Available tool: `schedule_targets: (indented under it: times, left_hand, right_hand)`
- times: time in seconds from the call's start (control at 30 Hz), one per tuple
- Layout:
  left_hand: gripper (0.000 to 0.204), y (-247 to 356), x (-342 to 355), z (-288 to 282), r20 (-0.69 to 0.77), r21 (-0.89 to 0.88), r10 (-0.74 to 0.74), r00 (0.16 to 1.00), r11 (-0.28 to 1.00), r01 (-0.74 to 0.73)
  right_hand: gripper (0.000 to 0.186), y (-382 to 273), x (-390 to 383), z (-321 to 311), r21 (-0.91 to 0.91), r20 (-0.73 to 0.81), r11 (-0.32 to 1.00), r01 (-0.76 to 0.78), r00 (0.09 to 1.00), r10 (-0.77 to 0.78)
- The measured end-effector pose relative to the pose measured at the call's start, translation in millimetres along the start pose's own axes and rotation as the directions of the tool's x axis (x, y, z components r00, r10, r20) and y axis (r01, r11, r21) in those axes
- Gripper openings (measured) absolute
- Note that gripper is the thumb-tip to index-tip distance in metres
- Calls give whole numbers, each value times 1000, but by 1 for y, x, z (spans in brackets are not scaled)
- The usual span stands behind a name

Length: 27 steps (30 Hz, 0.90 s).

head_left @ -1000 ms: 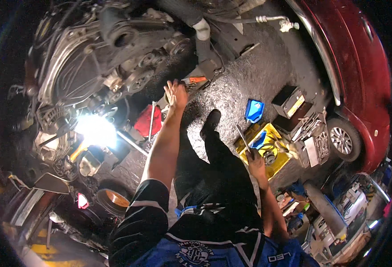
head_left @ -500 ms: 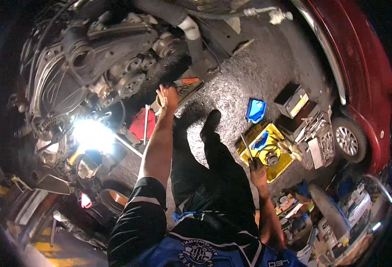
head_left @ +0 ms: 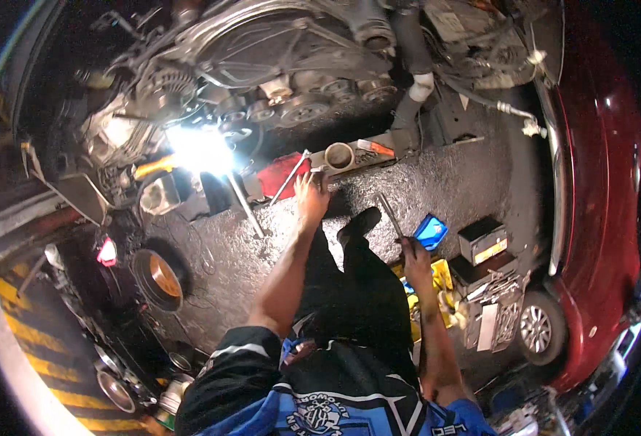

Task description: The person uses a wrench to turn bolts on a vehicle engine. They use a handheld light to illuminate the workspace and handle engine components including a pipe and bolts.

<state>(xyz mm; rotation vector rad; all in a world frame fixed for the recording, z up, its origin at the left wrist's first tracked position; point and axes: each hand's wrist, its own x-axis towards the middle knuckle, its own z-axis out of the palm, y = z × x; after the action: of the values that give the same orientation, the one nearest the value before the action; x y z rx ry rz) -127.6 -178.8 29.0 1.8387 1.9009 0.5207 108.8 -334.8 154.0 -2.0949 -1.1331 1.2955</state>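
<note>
My left hand is stretched forward with bent fingers, close to a dark shape at its fingertips; what it holds, if anything, I cannot make out. Just beyond it are a red cloth with a long metal bar across it, and a round tan cup on a ledge. An orange-and-white object lies right of the cup. My right hand is closed around a long slim metal hand tool pointing forward and left. Ahead stands an exposed engine with pulleys.
A glaring work lamp stands at the left, its pole reaching the floor. To the right are a blue container, a battery, a tool box and a yellow tray. A red car borders the right side.
The view has swung, so the engine now lies straight ahead. My left hand has drawn back from the ledge, where the round cup now shows. The right hand still grips the metal tool.
</note>
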Motion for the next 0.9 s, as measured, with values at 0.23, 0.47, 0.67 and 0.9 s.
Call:
schedule_targets:
  times: [0.23,0.47,0.67,0.9]
  left_hand:
    - [24,-138,-126,-56,29,-112,-342,939,933,343]
    - [15,-226,-192,-96,120,-243,-460,880,846,475]
    - [19,-307,-251,-96,207,-283,-659,723,667,689]
    - [28,-365,-295,-93,97,-451,-586,805,695,560]
  right_hand:
    - [22,-130,48,63,241,100,954,179,973,-207]
    - [13,-232,67,134,554,129,832,14,986,-103]
    - [27,-273,85,184,581,89,811,68,985,-146]
    - [25,-293,99,217,725,100,689,12,988,-122]
